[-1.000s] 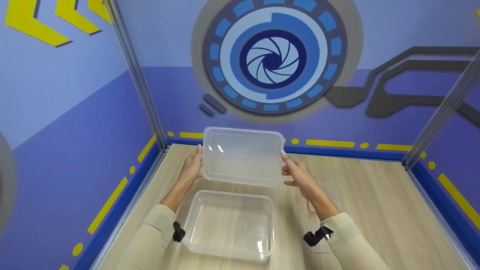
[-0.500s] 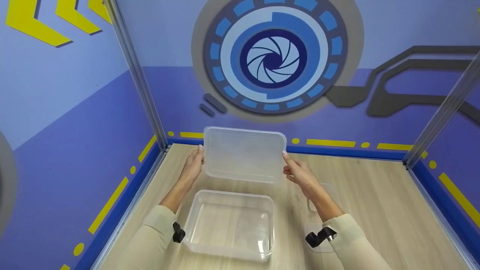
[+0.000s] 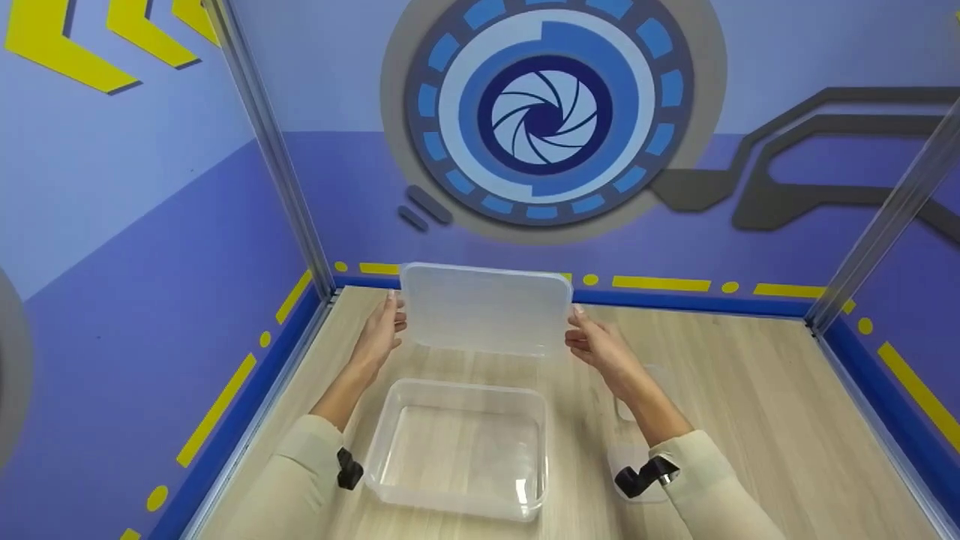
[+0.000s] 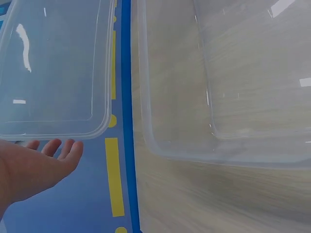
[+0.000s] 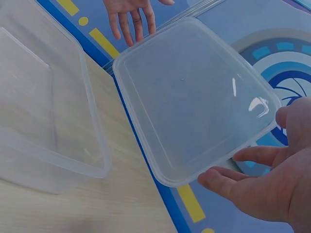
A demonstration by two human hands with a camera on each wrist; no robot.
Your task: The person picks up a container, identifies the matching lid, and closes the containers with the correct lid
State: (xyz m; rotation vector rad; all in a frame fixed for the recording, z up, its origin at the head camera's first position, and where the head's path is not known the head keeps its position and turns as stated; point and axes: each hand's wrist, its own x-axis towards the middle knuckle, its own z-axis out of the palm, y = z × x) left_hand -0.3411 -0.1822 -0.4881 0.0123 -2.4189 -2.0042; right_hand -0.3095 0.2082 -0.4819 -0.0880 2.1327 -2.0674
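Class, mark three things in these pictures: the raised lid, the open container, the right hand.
Raised lid (image 5: 197, 103): right wrist view, middle of its panel.
Open container (image 3: 459, 454): head view, its bare bottom.
Right hand (image 3: 602, 350): head view, middle of the hand.

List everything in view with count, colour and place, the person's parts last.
Woodgrain tabletop: one, light brown, lower half
Rectangular plastic box: one, clear, on the tabletop
Plastic lid: one, clear, raised beyond the box
Small plastic pieces: seemingly two, clear, right of box, partly hidden
Wall panels: three, purplish blue, back and sides
Round aperture emblem: one, mostly blue, back wall
Line graphics: several, dark grey, back wall
Chevrons: three, yellow, left wall
Dashes: many, yellow, low on walls
Corner posts: two, silver, back corners
Wrist cameras: two, black, left and right
Sleeves: two, pale green, both arms
Left hand: one, bare, lid's left end
Right hand: one, bare, lid's right end
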